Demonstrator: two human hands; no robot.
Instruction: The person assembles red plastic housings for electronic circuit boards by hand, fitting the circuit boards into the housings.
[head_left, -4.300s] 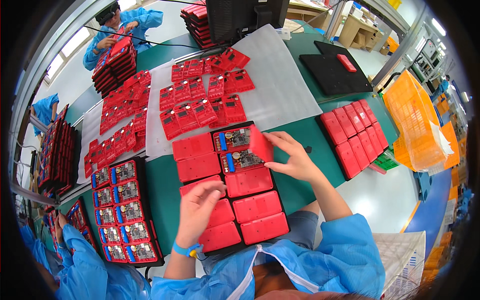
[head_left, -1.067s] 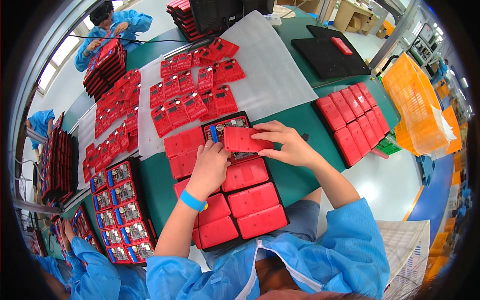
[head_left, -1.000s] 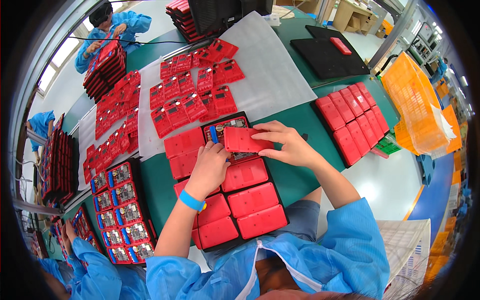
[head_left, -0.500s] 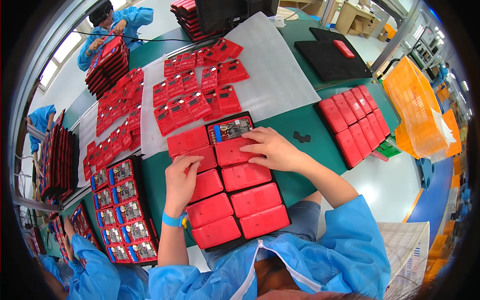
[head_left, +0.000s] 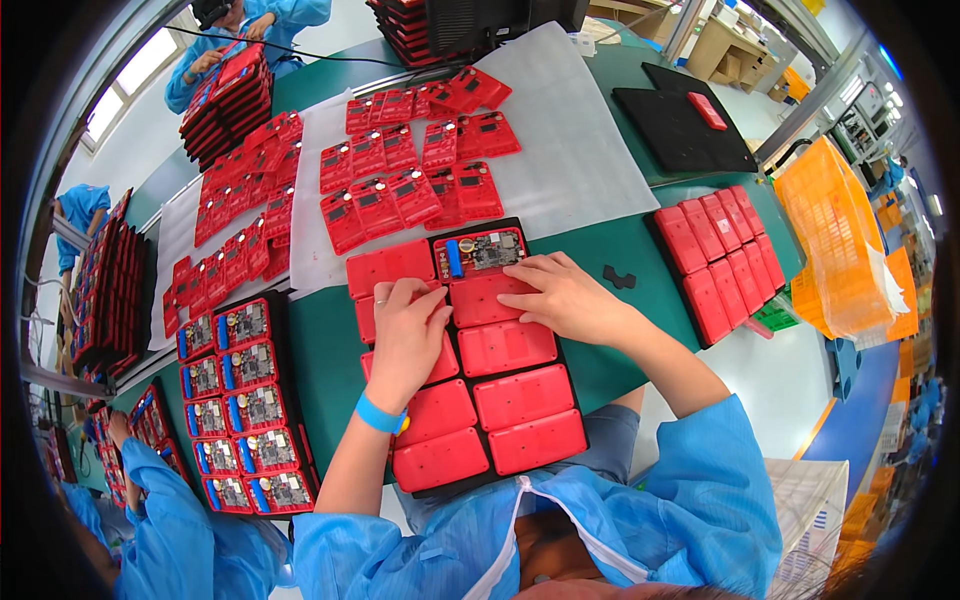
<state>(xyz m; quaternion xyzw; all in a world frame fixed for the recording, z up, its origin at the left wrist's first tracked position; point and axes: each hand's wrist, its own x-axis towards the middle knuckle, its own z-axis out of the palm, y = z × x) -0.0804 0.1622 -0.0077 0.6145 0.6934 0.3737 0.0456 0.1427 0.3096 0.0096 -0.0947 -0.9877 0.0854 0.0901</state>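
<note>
Left hand (head_left: 405, 335): I see it lying palm down and open, fingers spread flat on a red cover in the left column of the black tray (head_left: 570, 395), centre of the frame. It grips nothing. A blue wristband (head_left: 378, 415) sits on that wrist.

Right hand (head_left: 565, 297): I see it likewise flat and open, fingers pointing toward frame left, pressing on the red cover (head_left: 490, 297) in the second row of the tray's right column. Nothing is clasped in it.

Black tray: centre of the frame, on the green table (head_left: 320, 350). It holds two columns of units. All that I can see wear red covers except one.

Uncovered unit (head_left: 480, 253): top right cell of the tray, just above the right hand; a bare circuit board with a blue cylinder on it shows inside its red shell.

Second tray (head_left: 240, 405): lower left of the frame, filled with open red shells showing their boards.

Row of closed red units (head_left: 715, 260): right of centre, laid side by side on the table, well apart from both hands.

White sheet (head_left: 580, 150): upper centre, carrying many loose red parts (head_left: 410, 165).

Black pad (head_left: 680, 135): upper right, with one small red piece on it.

Orange crate (head_left: 835, 235): right edge.

Small black piece (head_left: 618, 277): on the table just right of the right hand.

Other persons in blue coats: upper left and lower left corners.
</note>
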